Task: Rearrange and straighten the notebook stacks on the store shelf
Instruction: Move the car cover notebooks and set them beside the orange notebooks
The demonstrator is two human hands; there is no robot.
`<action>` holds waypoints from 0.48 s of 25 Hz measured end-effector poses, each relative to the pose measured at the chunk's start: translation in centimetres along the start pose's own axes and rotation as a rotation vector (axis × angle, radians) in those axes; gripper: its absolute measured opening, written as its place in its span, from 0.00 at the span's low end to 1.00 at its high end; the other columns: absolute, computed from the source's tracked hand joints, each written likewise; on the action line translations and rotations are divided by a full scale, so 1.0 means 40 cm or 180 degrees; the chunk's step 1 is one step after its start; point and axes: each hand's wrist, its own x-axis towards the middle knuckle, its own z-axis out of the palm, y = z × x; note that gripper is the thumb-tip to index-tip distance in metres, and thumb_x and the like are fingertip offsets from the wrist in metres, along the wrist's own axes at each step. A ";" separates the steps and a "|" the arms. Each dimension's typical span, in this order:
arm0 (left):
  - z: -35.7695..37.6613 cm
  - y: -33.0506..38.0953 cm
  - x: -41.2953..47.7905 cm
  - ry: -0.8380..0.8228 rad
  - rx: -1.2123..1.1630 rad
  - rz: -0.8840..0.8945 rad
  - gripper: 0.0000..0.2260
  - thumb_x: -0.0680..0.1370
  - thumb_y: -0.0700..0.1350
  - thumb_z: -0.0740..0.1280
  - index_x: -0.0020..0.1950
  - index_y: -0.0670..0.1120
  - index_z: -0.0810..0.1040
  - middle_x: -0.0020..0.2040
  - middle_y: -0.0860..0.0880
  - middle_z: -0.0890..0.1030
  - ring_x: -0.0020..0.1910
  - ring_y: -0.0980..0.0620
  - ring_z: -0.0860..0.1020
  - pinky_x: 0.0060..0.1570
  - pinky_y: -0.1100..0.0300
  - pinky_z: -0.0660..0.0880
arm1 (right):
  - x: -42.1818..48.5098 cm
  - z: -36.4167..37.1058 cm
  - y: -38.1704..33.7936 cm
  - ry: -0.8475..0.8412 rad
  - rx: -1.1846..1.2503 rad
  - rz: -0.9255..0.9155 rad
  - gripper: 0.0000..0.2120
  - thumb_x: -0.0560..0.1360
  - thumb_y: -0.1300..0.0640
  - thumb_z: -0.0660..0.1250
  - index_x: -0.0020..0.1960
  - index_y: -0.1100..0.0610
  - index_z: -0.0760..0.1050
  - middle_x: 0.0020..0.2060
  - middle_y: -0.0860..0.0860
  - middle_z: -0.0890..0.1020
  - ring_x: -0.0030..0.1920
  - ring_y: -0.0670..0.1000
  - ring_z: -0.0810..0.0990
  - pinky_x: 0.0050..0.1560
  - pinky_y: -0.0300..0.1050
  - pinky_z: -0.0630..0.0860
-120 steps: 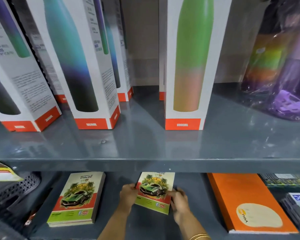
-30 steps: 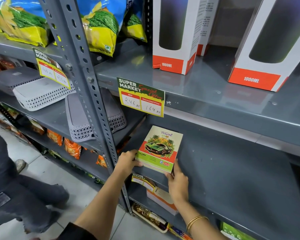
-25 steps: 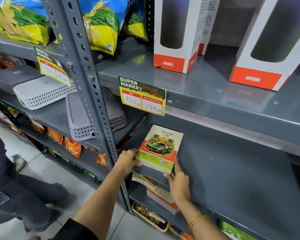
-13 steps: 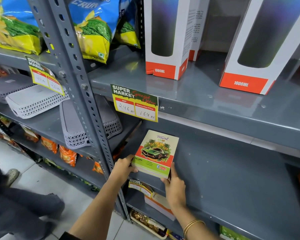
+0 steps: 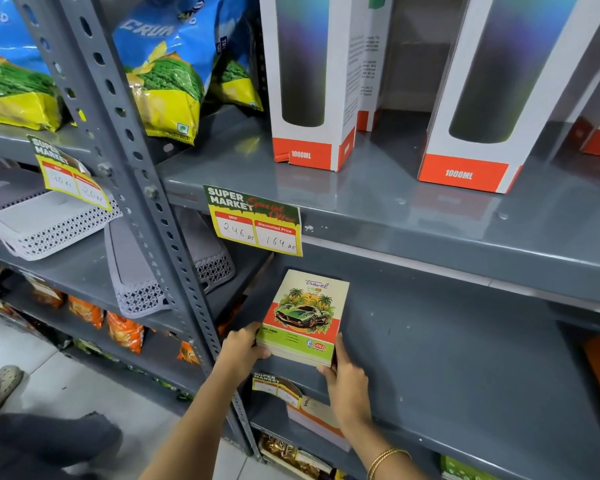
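A stack of notebooks [image 5: 305,317] with a green car and palm trees on the cover lies at the left end of the grey metal shelf [image 5: 465,368]. My left hand [image 5: 241,348] grips the stack's near left corner. At the near right corner, my right hand [image 5: 345,379] presses flat against the stack's side edge. A gold bangle circles my right wrist. The stack sits close to the shelf's front edge, slightly turned.
Tall white bottle boxes [image 5: 312,81] marked 1000ML stand on the shelf above. A price tag [image 5: 255,221] hangs from that shelf's edge. A perforated upright post [image 5: 146,188] stands left of the stack. Grey baskets [image 5: 52,223] and snack bags fill the neighbouring bay. Another person's leg [image 5: 42,441] shows at lower left.
Earlier I held the notebooks further right on this shelf beside a second stack. Over the last second both hands stay on the stack's near corners; only the camera shifted slightly.
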 end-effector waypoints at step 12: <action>0.020 0.043 0.101 -0.0254 -0.2646 -0.0687 0.32 0.64 0.72 0.66 0.57 0.51 0.82 0.61 0.44 0.81 0.60 0.44 0.78 0.69 0.43 0.66 | 0.067 -0.036 -0.049 -0.0873 0.2072 0.1069 0.30 0.69 0.57 0.71 0.67 0.44 0.65 0.57 0.44 0.80 0.59 0.47 0.78 0.65 0.47 0.72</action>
